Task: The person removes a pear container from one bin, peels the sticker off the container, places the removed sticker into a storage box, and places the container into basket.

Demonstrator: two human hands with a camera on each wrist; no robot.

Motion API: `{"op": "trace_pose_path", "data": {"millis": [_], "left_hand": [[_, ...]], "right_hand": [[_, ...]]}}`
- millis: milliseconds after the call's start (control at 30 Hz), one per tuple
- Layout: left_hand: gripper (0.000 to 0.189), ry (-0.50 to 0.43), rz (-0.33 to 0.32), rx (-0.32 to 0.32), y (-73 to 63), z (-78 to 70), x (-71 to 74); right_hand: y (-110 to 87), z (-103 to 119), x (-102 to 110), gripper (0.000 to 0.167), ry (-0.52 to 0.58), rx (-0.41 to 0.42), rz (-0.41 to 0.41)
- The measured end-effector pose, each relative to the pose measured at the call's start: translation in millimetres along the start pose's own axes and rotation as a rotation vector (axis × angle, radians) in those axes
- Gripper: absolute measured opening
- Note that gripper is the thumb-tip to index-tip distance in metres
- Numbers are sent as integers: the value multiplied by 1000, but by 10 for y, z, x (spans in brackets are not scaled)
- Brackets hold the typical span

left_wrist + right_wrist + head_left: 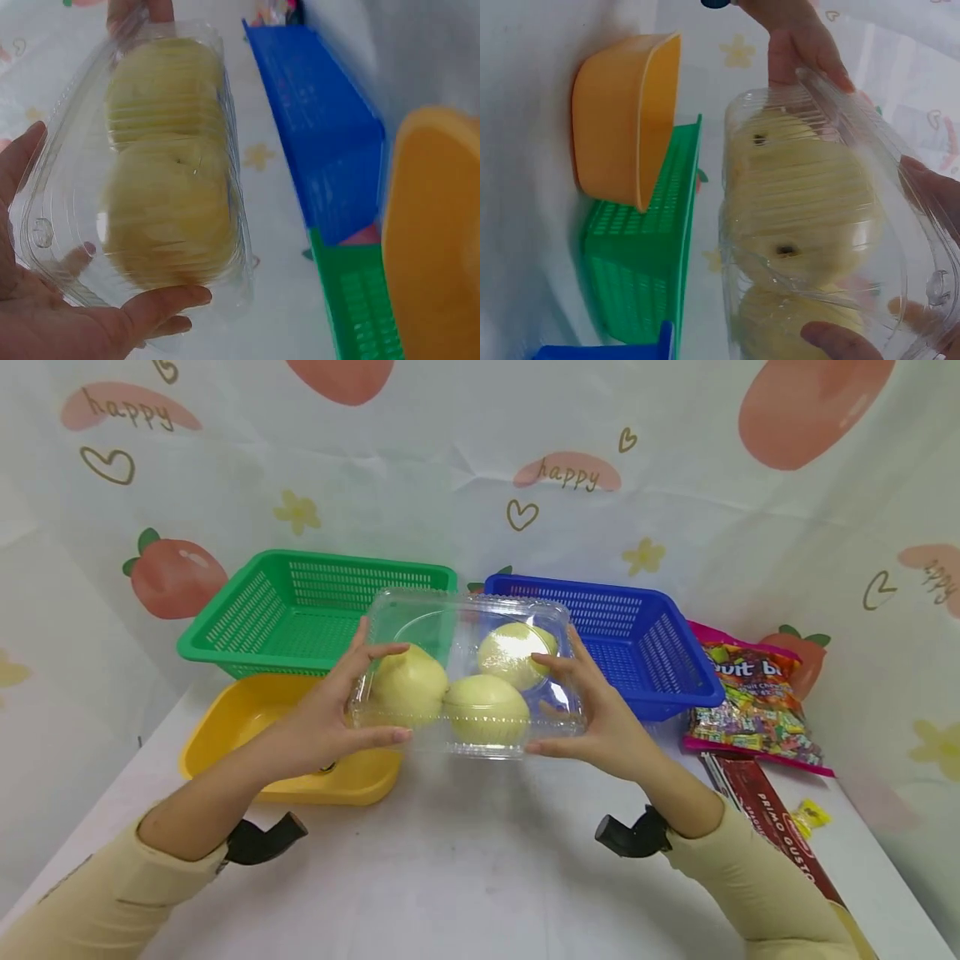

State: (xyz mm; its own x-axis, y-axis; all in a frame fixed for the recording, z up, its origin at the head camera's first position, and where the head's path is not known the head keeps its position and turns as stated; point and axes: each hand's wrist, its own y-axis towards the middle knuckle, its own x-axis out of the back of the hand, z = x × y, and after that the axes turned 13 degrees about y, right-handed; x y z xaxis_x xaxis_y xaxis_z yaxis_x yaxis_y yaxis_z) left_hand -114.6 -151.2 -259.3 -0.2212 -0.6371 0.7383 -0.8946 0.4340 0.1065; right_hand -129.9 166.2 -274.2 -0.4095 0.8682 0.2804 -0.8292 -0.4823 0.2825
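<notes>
A clear plastic clamshell box is held up over the white table between both hands, tilted toward the head camera. Inside sit three pale yellow, pear-like fruits; dark spots mark two fruits in the right wrist view. My left hand grips the box's left end, thumb along the near edge and fingers over the lid. At the opposite end my right hand grips it likewise, thumb at the near corner. The lid lies over the fruits. Some fingers are seen through the plastic.
Behind the box stand a green basket and a blue basket. A yellow basin is under the left forearm. On the right lie a candy bag, a small yellow wrapped candy and a dark red spaghetti pack, partly behind the right forearm.
</notes>
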Motion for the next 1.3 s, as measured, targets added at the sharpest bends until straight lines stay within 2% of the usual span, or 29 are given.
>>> {"op": "trace_pose_path", "data": {"millis": [133, 200, 400, 533, 700, 767, 867, 1100, 1300], "left_hand": [[75, 25, -25, -34, 71, 49, 146], [73, 27, -35, -44, 111, 84, 216], [70, 51, -65, -35, 253, 216, 446], [68, 80, -61, 8, 353, 322, 614], [67, 91, -23, 79, 453, 453, 812], [66, 107, -32, 87, 485, 498, 885], [63, 82, -53, 92, 534, 563, 981], [55, 7, -96, 142, 654, 716, 1108], [55, -22, -103, 161, 755, 852, 1192]], "right_hand": [[186, 26, -11, 81, 60, -24, 6], [284, 33, -20, 80, 53, -37, -4], [629, 24, -58, 73, 112, -41, -44], [898, -15, -95, 65, 173, -46, -82], [1205, -96, -160, 59, 268, -92, -115], [1313, -129, -191, 59, 278, -101, -123], [1464, -158, -229, 58, 278, -111, -135], [1796, -199, -295, 56, 308, -137, -158], [1973, -214, -344, 58, 348, -136, -164]]}}
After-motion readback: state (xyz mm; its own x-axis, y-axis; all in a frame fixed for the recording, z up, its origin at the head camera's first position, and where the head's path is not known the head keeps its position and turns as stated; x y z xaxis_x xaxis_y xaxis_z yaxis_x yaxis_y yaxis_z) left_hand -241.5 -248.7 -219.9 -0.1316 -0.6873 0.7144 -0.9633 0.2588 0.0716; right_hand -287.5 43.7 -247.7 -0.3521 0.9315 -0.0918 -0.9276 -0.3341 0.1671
